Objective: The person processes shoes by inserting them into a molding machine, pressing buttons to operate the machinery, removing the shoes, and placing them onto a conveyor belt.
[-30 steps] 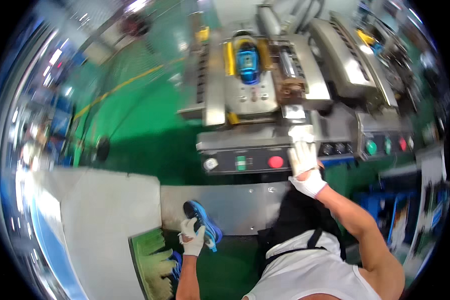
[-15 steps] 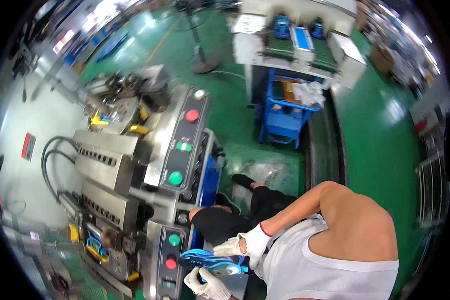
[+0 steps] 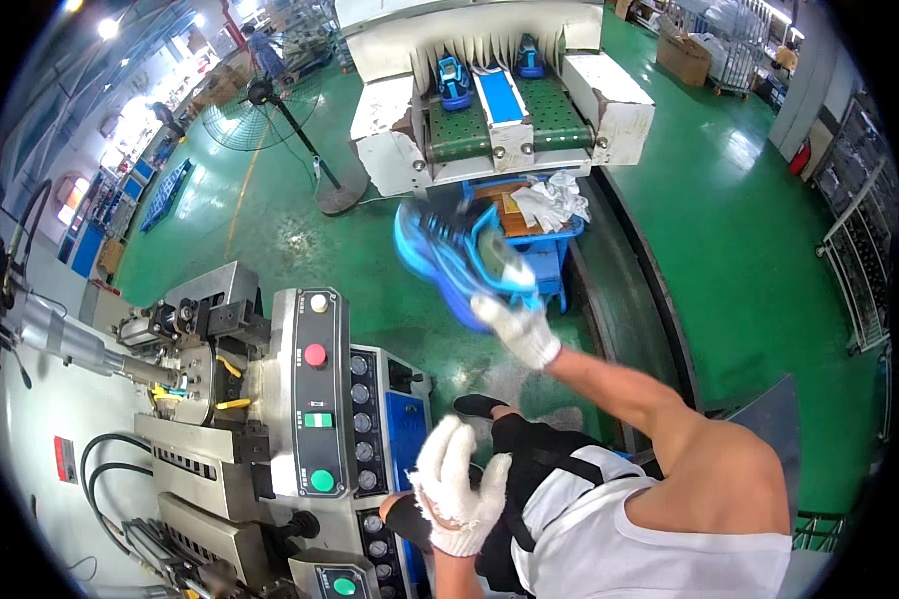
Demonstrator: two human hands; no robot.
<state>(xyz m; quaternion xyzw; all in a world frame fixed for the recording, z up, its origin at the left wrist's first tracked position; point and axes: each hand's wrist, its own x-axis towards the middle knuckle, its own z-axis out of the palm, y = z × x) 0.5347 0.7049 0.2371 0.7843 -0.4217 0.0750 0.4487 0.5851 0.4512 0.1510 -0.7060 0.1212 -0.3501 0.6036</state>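
A blue and black sneaker (image 3: 440,252), slightly smeared by motion, is held up in front of me over the floor. My right hand (image 3: 519,332), in a white knit glove, is closed on its heel end with the arm stretched forward. The toe points away and to the left. Closer to my body, my left hand (image 3: 457,484), gloved too, is raised with fingers apart and nothing in it. It is beside the steel machine's front panel, above my black shorts.
On my left stands a steel machine with a button panel (image 3: 320,399) and gauges. Ahead, a white conveyor machine (image 3: 385,120) carries two blue shoes on green belts. A blue cart (image 3: 559,250) with white cloths stands below it. A pedestal fan (image 3: 342,197) stands farther left.
The sneaker has moved from beside the left machine, between both hands, up and forward in my right hand. My left hand has let go and risen. The view has shifted.
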